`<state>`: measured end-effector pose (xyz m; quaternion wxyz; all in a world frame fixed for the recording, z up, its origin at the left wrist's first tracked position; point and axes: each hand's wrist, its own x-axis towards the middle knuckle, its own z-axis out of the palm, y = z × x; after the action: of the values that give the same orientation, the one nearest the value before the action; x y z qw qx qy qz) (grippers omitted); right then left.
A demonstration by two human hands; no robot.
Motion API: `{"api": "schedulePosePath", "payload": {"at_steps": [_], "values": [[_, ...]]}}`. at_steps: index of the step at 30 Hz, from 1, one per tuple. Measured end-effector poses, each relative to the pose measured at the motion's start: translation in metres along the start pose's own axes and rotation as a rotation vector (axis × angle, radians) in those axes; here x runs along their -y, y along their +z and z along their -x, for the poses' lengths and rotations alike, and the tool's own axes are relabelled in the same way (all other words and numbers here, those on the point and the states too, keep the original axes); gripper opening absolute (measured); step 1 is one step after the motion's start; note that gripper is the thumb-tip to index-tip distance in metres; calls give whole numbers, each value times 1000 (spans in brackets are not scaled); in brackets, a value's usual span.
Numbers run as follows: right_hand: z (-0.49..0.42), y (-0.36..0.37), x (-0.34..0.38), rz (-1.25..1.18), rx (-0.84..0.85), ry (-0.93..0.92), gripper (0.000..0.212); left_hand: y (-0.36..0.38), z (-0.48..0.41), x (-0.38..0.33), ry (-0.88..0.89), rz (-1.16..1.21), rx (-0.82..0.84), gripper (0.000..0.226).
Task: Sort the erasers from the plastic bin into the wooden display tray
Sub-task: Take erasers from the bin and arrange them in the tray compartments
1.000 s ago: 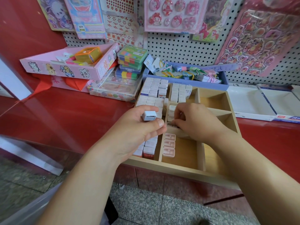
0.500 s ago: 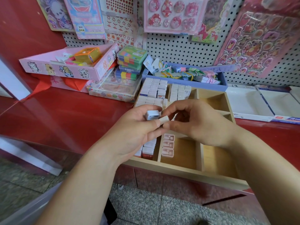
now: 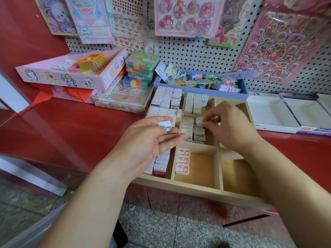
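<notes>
Two hands above wooden display tray (image 3: 197, 189): right hand (image 3: 231, 126) pinches pale eraser (image 3: 199, 120) over its middle compartment; left hand (image 3: 152, 138) grips white eraser (image 3: 165, 124) over its left column.

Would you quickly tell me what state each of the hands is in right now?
Left hand: holding a pale blue eraser between thumb and fingers.
Right hand: pinching a white eraser over the wooden tray.

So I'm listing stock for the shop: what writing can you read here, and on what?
"DIY": on the blue hanging pack.
Smaller print under it: too small to read.
Label on the front edge of the white tray: blurred.
Print on the erasers: too small to read.
</notes>
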<state>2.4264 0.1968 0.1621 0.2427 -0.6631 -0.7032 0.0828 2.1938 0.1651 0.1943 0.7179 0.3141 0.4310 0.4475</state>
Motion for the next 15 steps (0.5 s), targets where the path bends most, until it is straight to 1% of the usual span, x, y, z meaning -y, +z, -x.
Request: {"api": "schedulePosePath", "payload": {"at_steps": [6, 10, 13, 15], "values": [[-3, 14, 6, 106, -50, 0, 5, -3, 0, 3, 2, -117, 47, 26], [-3, 15, 6, 165, -44, 9, 9, -4, -3, 2, -2, -128, 62, 22], [-4, 11, 6, 158, -18, 4, 10, -5, -3, 4, 15, -137, 90, 25], [-3, 8, 10, 146, -21, 1, 10, -7, -4, 6, 36, -193, 119, 23]]}}
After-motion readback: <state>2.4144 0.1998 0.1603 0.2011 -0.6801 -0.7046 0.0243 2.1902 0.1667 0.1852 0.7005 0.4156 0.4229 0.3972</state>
